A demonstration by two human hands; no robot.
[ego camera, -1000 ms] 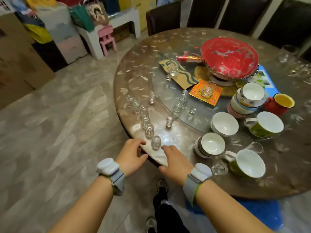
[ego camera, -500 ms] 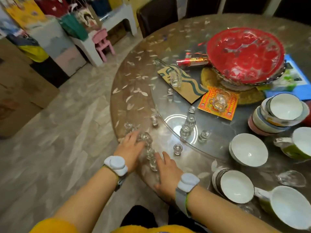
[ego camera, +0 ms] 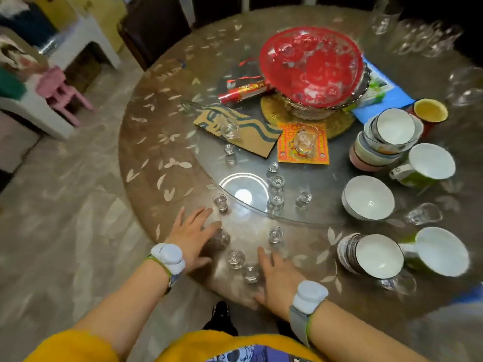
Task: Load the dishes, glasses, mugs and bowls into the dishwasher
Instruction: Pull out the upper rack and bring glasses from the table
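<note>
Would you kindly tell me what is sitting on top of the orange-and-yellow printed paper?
A small clear glass cup sits on the orange-and-yellow printed paper. The print beneath the cup is blurred, so that patch cannot be read.

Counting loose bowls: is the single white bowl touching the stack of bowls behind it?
Apart. The head view shows bare tabletop between the single white bowl and the stack of bowls.

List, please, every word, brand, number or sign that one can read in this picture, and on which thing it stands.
No text can be read.
Brown paper bag: green printed figure, no legible words.
Orange paper: print too blurred.
Red roll: yellow marks too blurred.
Blue booklet: too blurred.
</note>
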